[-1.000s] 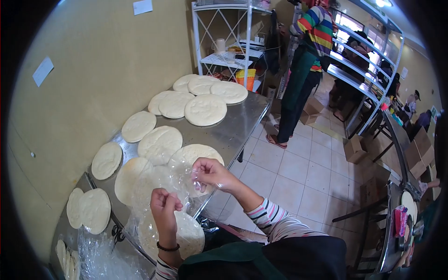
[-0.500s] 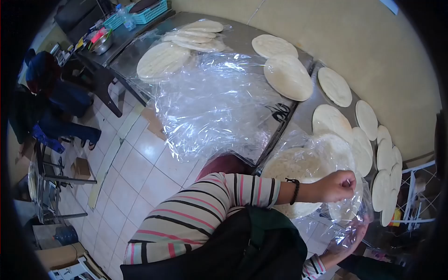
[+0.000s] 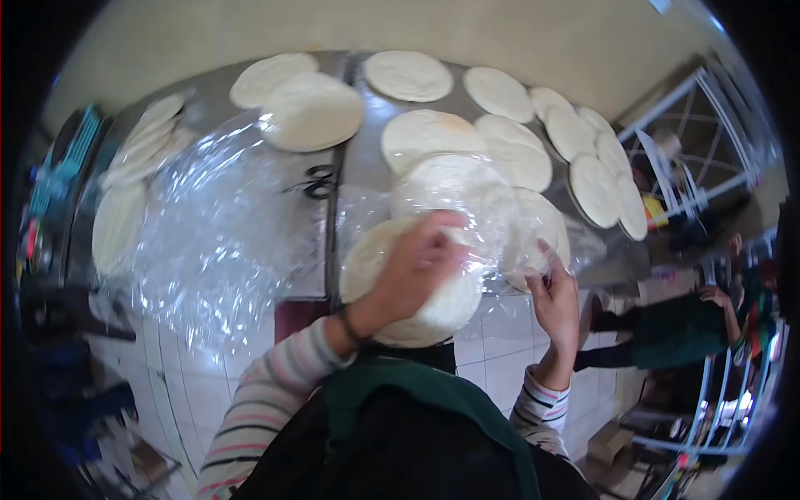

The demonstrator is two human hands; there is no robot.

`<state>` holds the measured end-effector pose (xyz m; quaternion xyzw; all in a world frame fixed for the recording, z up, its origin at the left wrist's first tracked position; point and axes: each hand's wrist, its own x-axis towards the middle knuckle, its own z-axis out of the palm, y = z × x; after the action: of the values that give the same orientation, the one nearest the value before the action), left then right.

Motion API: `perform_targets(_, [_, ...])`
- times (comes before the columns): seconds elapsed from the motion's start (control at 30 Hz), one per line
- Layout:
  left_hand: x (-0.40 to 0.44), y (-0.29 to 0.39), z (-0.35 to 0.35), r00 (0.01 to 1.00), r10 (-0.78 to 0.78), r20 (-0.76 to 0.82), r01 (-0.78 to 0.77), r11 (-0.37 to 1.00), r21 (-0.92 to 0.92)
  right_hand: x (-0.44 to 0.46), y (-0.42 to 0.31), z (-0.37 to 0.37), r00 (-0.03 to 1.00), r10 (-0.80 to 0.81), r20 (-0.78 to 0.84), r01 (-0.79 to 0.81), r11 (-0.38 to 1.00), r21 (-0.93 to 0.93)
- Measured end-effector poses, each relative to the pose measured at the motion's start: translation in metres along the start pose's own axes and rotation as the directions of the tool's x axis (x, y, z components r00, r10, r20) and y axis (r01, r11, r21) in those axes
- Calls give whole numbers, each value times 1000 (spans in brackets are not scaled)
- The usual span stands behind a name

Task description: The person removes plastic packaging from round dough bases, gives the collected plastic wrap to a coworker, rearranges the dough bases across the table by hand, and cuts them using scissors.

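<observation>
Plastic film (image 3: 490,250) lay over overlapping flatbreads (image 3: 450,179), its long axis crosswise between the hands; which way its opening faced was unclear. The blurred left hand (image 3: 425,260) was half curled; the right hand's (image 3: 556,302) thumb and forefinger stood slightly apart. Neither grip could be told. Farther left, scissors (image 3: 318,182) lay on the metal tabletop (image 3: 212,98).

I look through one head-worn camera, facing forward and steeply down over the worktop (image 3: 357,162) from close above; its curved edges seem distorted.
</observation>
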<state>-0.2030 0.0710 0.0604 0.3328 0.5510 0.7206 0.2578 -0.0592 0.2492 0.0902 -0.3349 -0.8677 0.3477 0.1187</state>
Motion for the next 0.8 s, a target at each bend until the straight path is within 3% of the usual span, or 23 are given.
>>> perform_targets(0.03, [-9,-10,-11,971,163,-175,-142,982,126,-2,3,-4,993,-112,-22,106,980,-167])
perform_targets(0.07, [-22,-12,-25,947,214,-241,-96,901,424,-4,5,-6,975,-222,-15,204,920,-334])
perform_targets(0.13, [-44,-30,-44,916,313,-251,-41,695,718,0,-6,-8,955,-267,-127,213,921,-327])
perform_targets(0.17, [-56,-38,-50,897,378,-229,-32,572,820,4,-7,-5,864,-464,-196,424,880,-214])
perform_targets(0.2, [-64,-44,-48,903,372,-214,-44,576,816,8,-7,-6,728,-626,-279,621,775,-116])
perform_targets(0.23, [-72,-49,-46,898,351,-264,25,559,829,12,2,-6,797,-586,-148,589,808,-27])
perform_targets(0.27, [-78,-52,-46,890,331,-313,95,538,838,13,8,-1,806,-571,-157,574,819,-31])
perform_targets(0.3, [-79,-55,-46,915,293,-278,91,521,849,13,11,6,938,-338,-72,346,910,230])
perform_targets(0.33, [-79,-56,-47,918,291,-270,83,526,847,16,14,8,991,-113,74,68,891,448])
perform_targets(0.37, [-78,-55,-46,928,267,-261,102,492,865,21,16,4,965,44,259,-141,919,368])
perform_targets(0.4, [-77,-54,-46,937,243,-252,120,455,882,23,18,6,966,47,253,-140,921,365])
perform_targets(0.43, [-76,-54,-45,938,243,-248,115,458,881,25,20,11,984,-151,97,131,974,185])
perform_targets(0.47, [-75,-54,-45,941,226,-252,128,452,883,26,23,14,930,-368,-16,367,929,-38])
perform_targets(0.53, [-73,-54,-43,947,209,-244,130,446,886,25,26,16,933,-351,-83,344,935,-84])
perform_targets(0.63, [-72,-54,-40,946,210,-247,149,396,906,21,31,14,880,-421,-221,324,871,-368])
perform_targets(0.7, [-73,-59,-42,939,228,-256,152,392,907,19,37,0,909,-405,-98,401,914,-52])
perform_targets(0.73, [-72,-59,-42,940,229,-252,147,394,907,18,39,0,910,-403,-102,399,915,-55])
perform_targets(0.8, [-72,-59,-41,938,237,-255,155,371,916,14,44,5,939,-340,-59,344,933,108])
